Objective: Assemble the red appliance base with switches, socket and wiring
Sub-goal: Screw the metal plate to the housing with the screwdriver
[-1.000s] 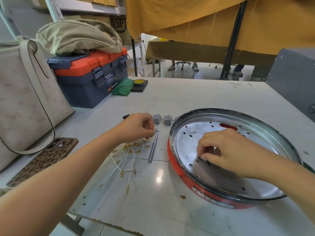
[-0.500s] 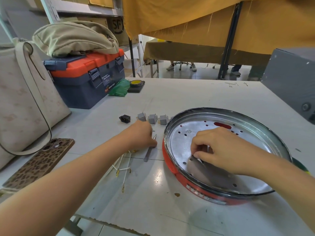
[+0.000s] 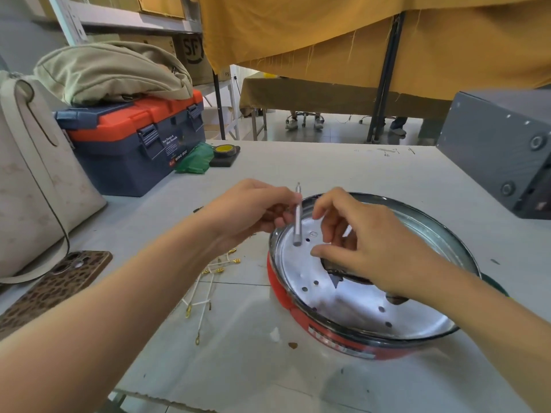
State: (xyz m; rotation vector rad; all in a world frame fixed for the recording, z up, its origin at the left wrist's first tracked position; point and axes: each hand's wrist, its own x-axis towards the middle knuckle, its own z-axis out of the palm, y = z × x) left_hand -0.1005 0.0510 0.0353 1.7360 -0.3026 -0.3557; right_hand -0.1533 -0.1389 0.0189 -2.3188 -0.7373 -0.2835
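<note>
The red appliance base [image 3: 301, 305] lies on the white table, a shiny perforated metal plate [image 3: 351, 305] inside its rim. My left hand [image 3: 247, 213] holds a slim silver screwdriver [image 3: 297, 219] nearly upright over the plate's left edge. My right hand [image 3: 357, 242] hovers over the plate just right of the tool, fingers curled and apart, nothing visibly in them. White wires with gold terminals [image 3: 208, 281] lie on the table left of the base, partly under my left forearm. The small grey switches and black socket are hidden behind my hands.
A blue and orange toolbox [image 3: 131, 138] with a beige bag on it stands at the back left. A cream handbag [image 3: 32, 180] and a leopard-print phone [image 3: 56, 287] lie at the left. Yellow tape [image 3: 223, 153] sits behind; a grey box [image 3: 501, 150] stands at the right.
My left hand has picked the silver screwdriver up off the table and brought it over the plate. My right hand has lifted off the plate's surface toward the tool.
</note>
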